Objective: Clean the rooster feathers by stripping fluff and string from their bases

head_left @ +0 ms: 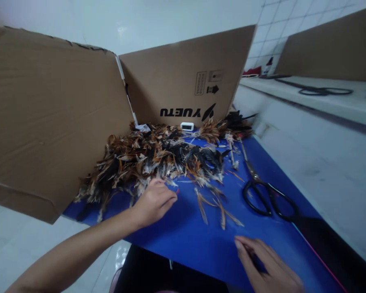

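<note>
A large pile of brown, black and pale feathers (158,156) covers the back of the blue tabletop (183,240). At the pile's front edge is my left hand (157,201), its fingers curled closed. A small red tip (177,191) shows beside those fingers; whether they hold it I cannot tell. My right hand (266,264) is low at the right, thumb and forefinger pressed together in a pinch. Anything between them is too small to make out. Several loose brown feathers (221,209) lie between my two hands. Black-handled scissors (258,191) rest on the table to their right.
Cardboard panels stand at the left (49,114) and at the back (177,77). A small white digital device (187,126) sits by the back panel. On the right, a white ledge (293,87) holds another pair of scissors (323,91). A black strip (332,248) runs along the right edge.
</note>
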{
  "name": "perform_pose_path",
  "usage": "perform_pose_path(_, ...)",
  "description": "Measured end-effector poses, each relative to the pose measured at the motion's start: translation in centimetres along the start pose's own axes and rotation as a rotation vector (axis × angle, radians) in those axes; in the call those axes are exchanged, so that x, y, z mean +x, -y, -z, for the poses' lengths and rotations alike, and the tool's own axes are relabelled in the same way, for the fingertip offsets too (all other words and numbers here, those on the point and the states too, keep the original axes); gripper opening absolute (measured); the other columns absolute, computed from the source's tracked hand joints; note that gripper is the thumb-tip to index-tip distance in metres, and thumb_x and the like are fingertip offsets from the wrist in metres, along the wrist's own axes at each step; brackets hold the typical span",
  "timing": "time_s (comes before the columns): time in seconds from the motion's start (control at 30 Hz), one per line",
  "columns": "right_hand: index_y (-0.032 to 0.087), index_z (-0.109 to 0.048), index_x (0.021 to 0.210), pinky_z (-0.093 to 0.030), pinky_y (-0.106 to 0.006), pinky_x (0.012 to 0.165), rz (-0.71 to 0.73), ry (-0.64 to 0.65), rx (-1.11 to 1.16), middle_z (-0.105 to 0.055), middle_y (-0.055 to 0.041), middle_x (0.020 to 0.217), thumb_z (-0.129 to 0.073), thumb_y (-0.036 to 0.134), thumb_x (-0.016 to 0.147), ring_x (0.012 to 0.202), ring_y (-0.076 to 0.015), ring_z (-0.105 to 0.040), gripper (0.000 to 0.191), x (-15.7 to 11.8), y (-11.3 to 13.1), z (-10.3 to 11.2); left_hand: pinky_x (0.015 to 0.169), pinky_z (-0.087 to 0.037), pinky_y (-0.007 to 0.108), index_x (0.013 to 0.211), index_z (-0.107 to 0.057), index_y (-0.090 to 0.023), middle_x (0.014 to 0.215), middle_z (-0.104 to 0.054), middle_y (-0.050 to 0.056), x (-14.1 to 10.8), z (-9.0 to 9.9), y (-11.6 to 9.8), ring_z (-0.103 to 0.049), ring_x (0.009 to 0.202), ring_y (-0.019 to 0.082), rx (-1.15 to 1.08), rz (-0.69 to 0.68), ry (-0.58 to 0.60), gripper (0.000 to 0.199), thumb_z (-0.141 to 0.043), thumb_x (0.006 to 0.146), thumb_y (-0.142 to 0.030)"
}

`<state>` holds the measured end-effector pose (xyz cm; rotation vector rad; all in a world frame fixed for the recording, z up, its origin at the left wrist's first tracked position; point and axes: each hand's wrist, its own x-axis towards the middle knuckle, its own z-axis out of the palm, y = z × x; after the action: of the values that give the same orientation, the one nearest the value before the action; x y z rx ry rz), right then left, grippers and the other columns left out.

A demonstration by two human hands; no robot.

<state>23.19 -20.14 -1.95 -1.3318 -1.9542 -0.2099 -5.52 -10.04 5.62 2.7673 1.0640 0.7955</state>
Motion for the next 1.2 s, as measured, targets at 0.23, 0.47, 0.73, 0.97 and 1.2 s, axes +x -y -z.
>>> perform_pose_path(0.23,0.022,-0.060,0.088,-0.048,-0.028,0.066,-0.227,0.181,-0.010,-0.065,-0.0038,0.079,-0.044,0.033,0.086,0.071,-0.0176,-0.062,0.020,5.5,-0.5,-0.5,0.087,-0.037,0.035,0.083,-0.062,-0.021,0.075,-0.067,0.003,4.7,-4.4,-2.1,-0.060,0.072,0.015,-0.217,0.007,-0.019,0.021,-0.044,0.089,-0.030)
perform_pose_path(0.47,0.019,-0.057,0.068,-0.038,-0.028,0.061,-0.258,0.534,-0.175,-0.065,-0.0064,0.072,-0.047,0.024,0.080,0.066,-0.0189,-0.059,0.017,10.9,-2.2,-3.0,0.075,-0.040,0.030,0.078,-0.062,-0.020,0.071,-0.066,0.001,6.1,-6.6,-0.7,-0.058,0.070,0.016,-0.329,0.147,-0.147,0.018,-0.048,0.086,-0.029)
perform_pose_path(0.73,0.019,-0.058,0.066,-0.039,-0.024,0.056,-0.404,0.589,0.280,-0.061,-0.0005,0.061,-0.046,0.030,0.075,0.059,-0.0154,-0.056,0.018,13.8,-2.8,-2.8,0.065,-0.044,0.027,0.075,-0.062,-0.021,0.064,-0.064,0.000,5.2,-7.3,0.7,-0.059,0.063,0.014,-0.628,0.362,-0.146,0.016,-0.050,0.083,-0.028)
perform_pose_path(0.97,0.020,-0.060,0.067,-0.037,-0.023,0.054,-0.338,0.644,0.271,-0.062,0.0004,0.060,-0.049,0.032,0.076,0.057,-0.0146,-0.055,0.019,14.8,-3.1,-2.1,0.055,-0.045,0.024,0.077,-0.060,-0.019,0.060,-0.060,-0.001,5.2,-8.0,0.6,-0.055,0.052,0.012,-0.900,0.492,-0.123,0.013,-0.053,0.079,-0.029)
perform_pose_path(1.2,0.020,-0.062,0.063,-0.034,-0.022,0.050,-0.293,0.818,0.141,-0.062,0.0012,0.056,-0.052,0.017,0.070,0.054,-0.0136,-0.056,0.013,14.1,-3.5,-3.2,0.054,-0.044,0.024,0.076,-0.061,-0.018,0.061,-0.059,-0.001,5.2,-7.9,0.5,-0.054,0.052,0.010,-0.903,0.487,-0.107,0.014,-0.053,0.080,-0.030)
